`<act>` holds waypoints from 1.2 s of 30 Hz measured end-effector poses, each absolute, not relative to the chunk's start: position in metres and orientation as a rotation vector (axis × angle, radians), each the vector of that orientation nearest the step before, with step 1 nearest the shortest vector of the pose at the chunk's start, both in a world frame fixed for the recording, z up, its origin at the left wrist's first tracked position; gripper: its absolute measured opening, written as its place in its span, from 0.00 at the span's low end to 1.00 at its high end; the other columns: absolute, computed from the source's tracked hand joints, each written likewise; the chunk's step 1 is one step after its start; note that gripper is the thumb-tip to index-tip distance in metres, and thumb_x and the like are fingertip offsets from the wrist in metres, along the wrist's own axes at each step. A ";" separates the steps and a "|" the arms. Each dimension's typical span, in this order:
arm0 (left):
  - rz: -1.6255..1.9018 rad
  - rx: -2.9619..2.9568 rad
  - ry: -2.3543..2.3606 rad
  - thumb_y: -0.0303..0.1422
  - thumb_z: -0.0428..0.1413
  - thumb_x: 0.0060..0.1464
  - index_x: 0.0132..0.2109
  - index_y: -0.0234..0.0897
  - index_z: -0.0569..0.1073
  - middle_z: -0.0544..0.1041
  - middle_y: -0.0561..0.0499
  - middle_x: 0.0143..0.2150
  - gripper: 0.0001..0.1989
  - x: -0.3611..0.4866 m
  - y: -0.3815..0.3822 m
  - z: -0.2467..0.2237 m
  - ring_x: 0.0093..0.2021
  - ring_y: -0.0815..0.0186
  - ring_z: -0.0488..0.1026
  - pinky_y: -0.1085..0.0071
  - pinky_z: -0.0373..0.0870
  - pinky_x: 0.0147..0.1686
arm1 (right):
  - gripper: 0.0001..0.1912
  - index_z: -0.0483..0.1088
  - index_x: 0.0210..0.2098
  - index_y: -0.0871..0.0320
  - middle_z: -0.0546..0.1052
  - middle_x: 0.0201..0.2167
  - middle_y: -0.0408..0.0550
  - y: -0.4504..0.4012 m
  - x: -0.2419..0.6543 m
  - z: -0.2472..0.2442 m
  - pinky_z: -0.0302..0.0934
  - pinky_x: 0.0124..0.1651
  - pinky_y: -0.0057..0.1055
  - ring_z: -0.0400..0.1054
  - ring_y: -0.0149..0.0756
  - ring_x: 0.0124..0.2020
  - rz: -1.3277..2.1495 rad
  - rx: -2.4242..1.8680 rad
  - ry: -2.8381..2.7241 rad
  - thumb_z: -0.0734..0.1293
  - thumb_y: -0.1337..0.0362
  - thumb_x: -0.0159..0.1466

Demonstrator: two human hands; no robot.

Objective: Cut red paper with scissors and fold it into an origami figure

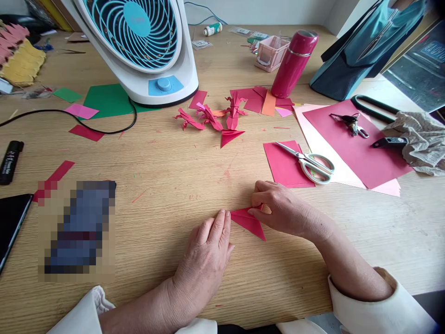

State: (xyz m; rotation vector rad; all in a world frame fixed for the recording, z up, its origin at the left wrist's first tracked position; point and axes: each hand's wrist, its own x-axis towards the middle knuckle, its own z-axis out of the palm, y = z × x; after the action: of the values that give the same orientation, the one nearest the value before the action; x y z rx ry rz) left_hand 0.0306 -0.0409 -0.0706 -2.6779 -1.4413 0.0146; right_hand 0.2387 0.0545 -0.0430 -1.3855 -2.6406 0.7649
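Note:
A piece of folded red paper lies on the table in front of me, pointed at its left end and creased along its length. My right hand pinches its right part between thumb and bent fingers. My left hand rests flat with fingers stretched out, the fingertips at the paper's left point. Beyond the hands sit several red folded paper figures and a small red folded triangle. White-handled scissors lie on a stack of red paper squares to the right.
A white and blue fan stands at the back, its black cable running left. A pink thermos and blue bag stand back right. Keys lie on red sheets. A black marker and blurred dark object are left.

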 end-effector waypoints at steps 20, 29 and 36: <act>0.018 -2.697 -1.500 0.34 0.51 0.62 0.61 0.27 0.67 0.70 0.39 0.61 0.23 0.029 -0.034 -0.060 0.47 0.57 0.69 0.61 0.69 0.43 | 0.11 0.67 0.22 0.60 0.67 0.31 0.47 0.053 0.235 -0.041 0.55 0.37 0.29 0.60 0.30 0.30 0.756 -1.467 -2.637 0.66 0.69 0.61; -0.010 -2.701 -1.515 0.35 0.53 0.61 0.61 0.28 0.67 0.71 0.41 0.60 0.24 0.028 -0.033 -0.062 0.46 0.58 0.69 0.62 0.68 0.42 | 0.11 0.69 0.23 0.61 0.67 0.31 0.48 0.053 0.234 -0.036 0.55 0.37 0.29 0.61 0.31 0.32 0.788 -1.469 -2.643 0.66 0.69 0.62; -0.047 -2.703 -1.520 0.33 0.52 0.61 0.61 0.27 0.67 0.71 0.41 0.59 0.23 0.028 -0.033 -0.061 0.45 0.58 0.69 0.61 0.69 0.43 | 0.11 0.69 0.23 0.61 0.67 0.31 0.48 0.053 0.234 -0.036 0.54 0.37 0.30 0.61 0.32 0.32 0.788 -1.457 -2.642 0.66 0.69 0.62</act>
State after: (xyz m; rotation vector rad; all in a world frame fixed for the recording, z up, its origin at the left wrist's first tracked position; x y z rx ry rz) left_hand 0.0278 -0.0326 -0.0606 -2.7033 -1.5201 -0.0475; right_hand 0.2336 0.0530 -0.0357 -1.4568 -2.6419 0.7879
